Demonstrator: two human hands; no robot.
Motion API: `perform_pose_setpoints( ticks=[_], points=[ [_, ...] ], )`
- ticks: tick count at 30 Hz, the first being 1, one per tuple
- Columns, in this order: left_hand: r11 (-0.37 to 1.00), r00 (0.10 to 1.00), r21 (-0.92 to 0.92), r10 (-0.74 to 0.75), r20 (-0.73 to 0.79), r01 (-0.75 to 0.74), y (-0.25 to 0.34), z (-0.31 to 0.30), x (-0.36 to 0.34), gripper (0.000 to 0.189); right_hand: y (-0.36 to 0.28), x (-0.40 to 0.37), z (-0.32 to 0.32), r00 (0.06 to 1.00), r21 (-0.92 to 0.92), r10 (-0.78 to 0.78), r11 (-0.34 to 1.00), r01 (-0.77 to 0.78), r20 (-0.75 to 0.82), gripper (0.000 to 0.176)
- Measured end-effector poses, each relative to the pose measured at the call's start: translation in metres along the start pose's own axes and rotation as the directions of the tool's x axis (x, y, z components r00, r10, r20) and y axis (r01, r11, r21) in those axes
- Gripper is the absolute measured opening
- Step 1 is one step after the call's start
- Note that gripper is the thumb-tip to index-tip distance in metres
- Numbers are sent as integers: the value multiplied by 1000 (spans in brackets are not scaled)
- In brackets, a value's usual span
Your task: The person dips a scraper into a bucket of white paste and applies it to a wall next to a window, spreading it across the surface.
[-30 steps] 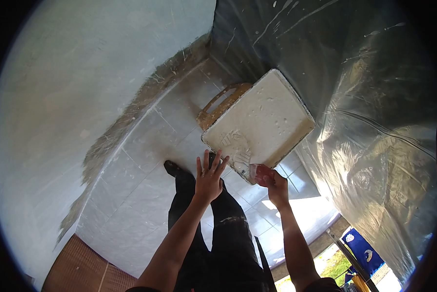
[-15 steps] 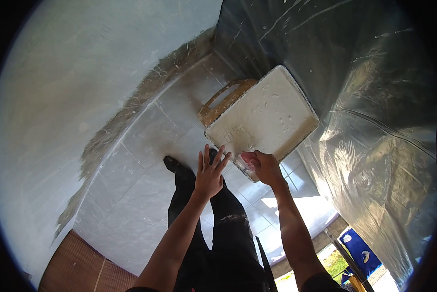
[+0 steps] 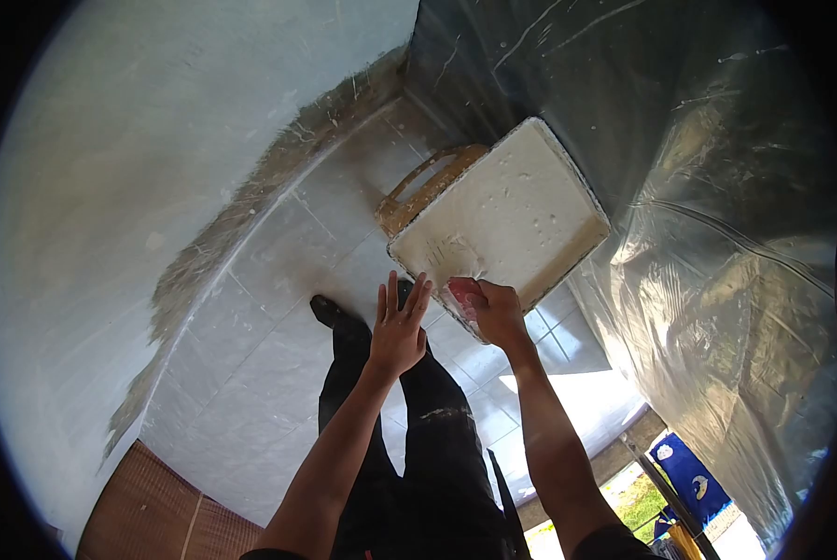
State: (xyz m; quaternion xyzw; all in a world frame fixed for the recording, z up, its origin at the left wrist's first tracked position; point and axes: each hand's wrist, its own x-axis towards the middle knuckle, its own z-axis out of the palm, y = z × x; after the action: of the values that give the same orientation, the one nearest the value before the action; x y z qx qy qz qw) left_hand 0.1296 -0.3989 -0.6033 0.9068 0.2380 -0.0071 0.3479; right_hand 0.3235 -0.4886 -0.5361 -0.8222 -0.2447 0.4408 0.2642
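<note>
My right hand grips a red, flat scraper smeared with white at the near corner of a large rectangular tray. Creamy white paste fills the tray, with ridges and small pits on its surface. To the left, my left hand is open, its fingers spread above the floor near the tray's near-left edge. It holds nothing. The scraper's far edge is hard to make out against the paste.
A brown stool or chair shows beneath the tray. Plastic sheeting hangs along the right. A pale wall with a rough unfinished lower strip stands left of the tiled floor. My dark shoe is on the tiles.
My right hand and the scraper have shifted slightly up and left, showing more of the red face. My left hand stays spread in nearly the same place.
</note>
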Motion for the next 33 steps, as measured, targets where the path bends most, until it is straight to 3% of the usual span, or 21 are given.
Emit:
perform_pose_setpoints(
  ticks=[2,6,8,15,20,24,26,27,29,31,33],
  points=[
    [1000,1000,-14,0,-11,0,-2,0,0,102,13,8,8,998,-122,51,991,-54,-25,24],
    [999,1000,-38,15,3,-14,-4,-5,1,105,22,13,8,999,-120,45,992,-47,-21,25],
    [999,1000,-41,20,-3,-20,-5,-7,3,105,46,19,13,1000,12,12,1000,-12,3,25],
    [1000,999,-3,19,31,-19,-3,-11,3,106,43,16,-3,997,9,-32,999,31,72,31],
    [1000,999,4,12,46,-12,-5,-12,3,105,52,14,-20,975,113,103,986,-127,195,33],
    [990,999,-139,14,45,-7,-4,-30,3,99,63,-7,-38,961,282,136,938,-203,240,35],
    [980,999,-197,1,42,8,-3,-46,2,98,73,-22,-43,946,554,182,774,-306,268,39],
    [976,999,-215,-19,36,26,-2,-55,0,97,71,-30,-46,951,559,170,777,-290,257,39],
    [974,1000,-223,-25,12,27,3,-76,-3,97,63,-46,-51,945,755,205,568,-327,255,50],
    [968,997,-240,-66,27,71,12,-103,-5,97,55,-58,-54,956,849,149,439,-292,252,59],
    [974,998,-220,-65,-21,59,22,-127,-9,96,37,-69,-54,976,907,93,360,-219,199,57]
  ],
)
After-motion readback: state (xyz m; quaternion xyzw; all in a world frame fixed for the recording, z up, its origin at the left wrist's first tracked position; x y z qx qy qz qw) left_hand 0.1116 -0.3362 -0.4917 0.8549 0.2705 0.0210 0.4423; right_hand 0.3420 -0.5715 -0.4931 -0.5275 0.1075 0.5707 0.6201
